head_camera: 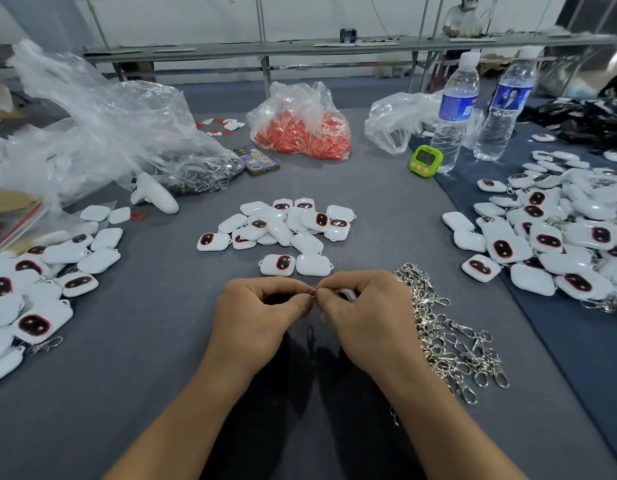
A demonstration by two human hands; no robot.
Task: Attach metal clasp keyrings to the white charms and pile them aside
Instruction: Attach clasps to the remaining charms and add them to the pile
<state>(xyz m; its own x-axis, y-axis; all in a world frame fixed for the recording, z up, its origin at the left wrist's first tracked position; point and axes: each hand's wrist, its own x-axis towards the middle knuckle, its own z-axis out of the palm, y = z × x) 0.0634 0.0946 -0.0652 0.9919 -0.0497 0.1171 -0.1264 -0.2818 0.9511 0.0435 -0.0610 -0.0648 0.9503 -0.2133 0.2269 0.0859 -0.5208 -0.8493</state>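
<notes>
White charms, middle heap (282, 223): loose on the grey cloth (154, 358), just beyond both hands.
Nearest two charms (277, 265): side by side at the heap's near edge, close to the knuckles but not touching them.
Left hand (262, 308): fingers curled, with thumb and forefinger pinching a tiny metal part (314, 292) where the two hands meet. The part is too small to make out.
Right hand (365, 311): fingertips pinch the same part from the other side.
Held charm (347, 294): only a white sliver of it shows, tucked inside the right hand's curled fingers.
Metal clasp keyrings (452, 344): a silver heap touching the outer edge of the right hand and trailing back alongside that forearm.
Left pile (40, 289): charms well apart to the left, one with a clasp showing at the near edge.
Right pile (559, 244): a larger pile of charms on darker blue cloth, well apart to the right.
Far side: a bag of red parts (300, 129), a green timer (425, 161), two water bottles (456, 109), a phone (260, 160) and crumpled clear plastic (102, 126).
</notes>
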